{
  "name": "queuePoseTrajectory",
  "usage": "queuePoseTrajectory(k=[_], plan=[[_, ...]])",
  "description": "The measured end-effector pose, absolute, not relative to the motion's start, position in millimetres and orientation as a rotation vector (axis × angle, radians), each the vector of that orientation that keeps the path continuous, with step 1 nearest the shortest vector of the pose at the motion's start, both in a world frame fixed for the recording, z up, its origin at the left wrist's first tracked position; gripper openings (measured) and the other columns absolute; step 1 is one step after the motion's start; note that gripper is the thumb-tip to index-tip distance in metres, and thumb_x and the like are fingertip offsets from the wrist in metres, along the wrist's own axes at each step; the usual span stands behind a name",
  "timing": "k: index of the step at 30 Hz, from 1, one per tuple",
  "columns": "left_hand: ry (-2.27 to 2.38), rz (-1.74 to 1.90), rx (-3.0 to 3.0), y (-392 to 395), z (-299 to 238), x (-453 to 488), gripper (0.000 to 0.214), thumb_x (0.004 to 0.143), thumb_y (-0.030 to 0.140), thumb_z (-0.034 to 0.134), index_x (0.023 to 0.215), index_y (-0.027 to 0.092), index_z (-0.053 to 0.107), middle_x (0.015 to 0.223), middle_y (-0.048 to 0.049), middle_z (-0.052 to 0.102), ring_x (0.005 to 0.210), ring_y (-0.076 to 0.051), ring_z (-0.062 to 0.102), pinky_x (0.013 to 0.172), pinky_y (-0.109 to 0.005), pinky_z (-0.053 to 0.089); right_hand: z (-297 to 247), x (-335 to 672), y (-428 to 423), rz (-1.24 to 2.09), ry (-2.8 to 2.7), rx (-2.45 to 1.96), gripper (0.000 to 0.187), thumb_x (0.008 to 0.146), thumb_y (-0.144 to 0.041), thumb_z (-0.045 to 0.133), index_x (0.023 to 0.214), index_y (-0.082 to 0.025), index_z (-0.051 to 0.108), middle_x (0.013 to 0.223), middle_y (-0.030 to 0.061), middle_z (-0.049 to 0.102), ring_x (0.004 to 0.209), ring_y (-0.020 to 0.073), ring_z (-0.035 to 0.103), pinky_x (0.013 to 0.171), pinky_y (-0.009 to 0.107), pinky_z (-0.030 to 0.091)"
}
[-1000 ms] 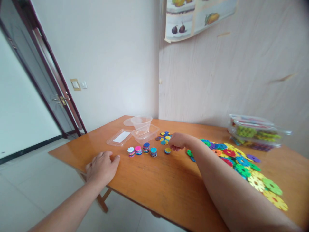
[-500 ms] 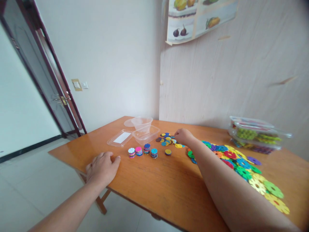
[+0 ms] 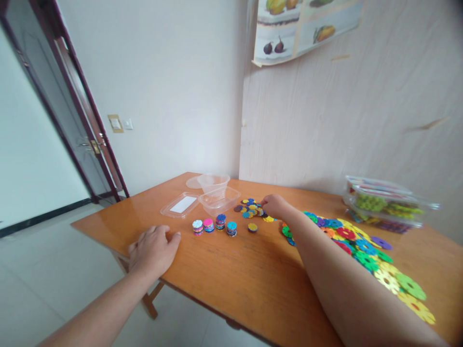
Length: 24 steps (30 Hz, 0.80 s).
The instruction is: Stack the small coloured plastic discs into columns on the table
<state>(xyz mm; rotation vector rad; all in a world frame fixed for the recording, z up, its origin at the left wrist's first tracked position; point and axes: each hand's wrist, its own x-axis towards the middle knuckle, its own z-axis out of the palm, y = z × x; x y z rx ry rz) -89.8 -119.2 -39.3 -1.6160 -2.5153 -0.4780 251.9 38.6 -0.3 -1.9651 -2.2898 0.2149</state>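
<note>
My left hand point(image 3: 155, 248) rests palm down on the near left part of the wooden table, thumb apart from the loosely bent fingers, holding nothing. My right hand point(image 3: 277, 206) reaches to the far side, its curled fingertips at a loose pile of small flower-shaped discs point(image 3: 249, 210). Whether a disc is pinched there is hidden. Between the hands stand stacks of the same discs, topped white point(image 3: 197, 227), pink point(image 3: 208, 225), dark blue point(image 3: 220, 222) and light blue point(image 3: 232, 229). To their right sits a lower stack with a yellow top point(image 3: 252, 227).
Large colourful flower discs point(image 3: 365, 246) spread under and beyond my right forearm. Clear plastic containers point(image 3: 219, 201) and a flat lid with a white label point(image 3: 183, 204) lie at the back left. Filled clear boxes point(image 3: 385, 202) are stacked at the back right. The table edge point(image 3: 202, 291) runs nearby.
My right fingertips have shifted slightly at the edge of the small disc pile. The left hand stays in place, and the stacks look the same. The camera view has moved a little.
</note>
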Motion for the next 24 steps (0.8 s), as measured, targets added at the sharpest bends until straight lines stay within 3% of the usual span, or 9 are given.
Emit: queuePoseTrajectory(k=[5, 11, 24], plan=[[-2.511, -0.478, -1.625, -120.6, -37.8, -89.3, 0.052, 0.087, 0.056, 0.036, 0.116, 0.022, 0.062, 0.124, -0.0145, 0.064, 0.118, -0.036, 0.056, 0.096, -0.055, 0.042, -5.7, 256.6, 40.0, 0.197, -2.265, -1.964, 0.026, 0.078, -0.025, 0.061, 0.096, -0.019, 0.077, 0.099, 0.0095, 0.077, 0.086, 0.0213, 0.069, 0.061, 0.025, 0.043], [-2.502, -0.506, -1.628, -119.8, -38.0, -89.6, 0.053, 0.086, 0.056, 0.038, 0.116, 0.021, 0.064, 0.124, -0.0154, 0.065, 0.118, -0.036, 0.056, 0.096, -0.055, 0.042, -13.3, 251.0, 35.0, 0.211, -2.336, -1.876, 0.035, 0.075, -0.031, 0.065, 0.109, -0.029, 0.074, 0.112, 0.0044, 0.074, 0.098, 0.0228, 0.067, 0.073, 0.027, 0.046], [-2.51, -0.473, -1.623, -119.1, -37.9, -89.3, 0.052, 0.088, 0.057, 0.036, 0.116, 0.022, 0.062, 0.125, -0.0152, 0.063, 0.119, -0.036, 0.055, 0.097, -0.055, 0.041, -10.5, 243.4, 27.0, 0.223, -2.335, -1.903, 0.036, 0.076, -0.037, 0.068, 0.111, -0.029, 0.073, 0.112, 0.0073, 0.072, 0.098, 0.0262, 0.067, 0.072, 0.03, 0.048]])
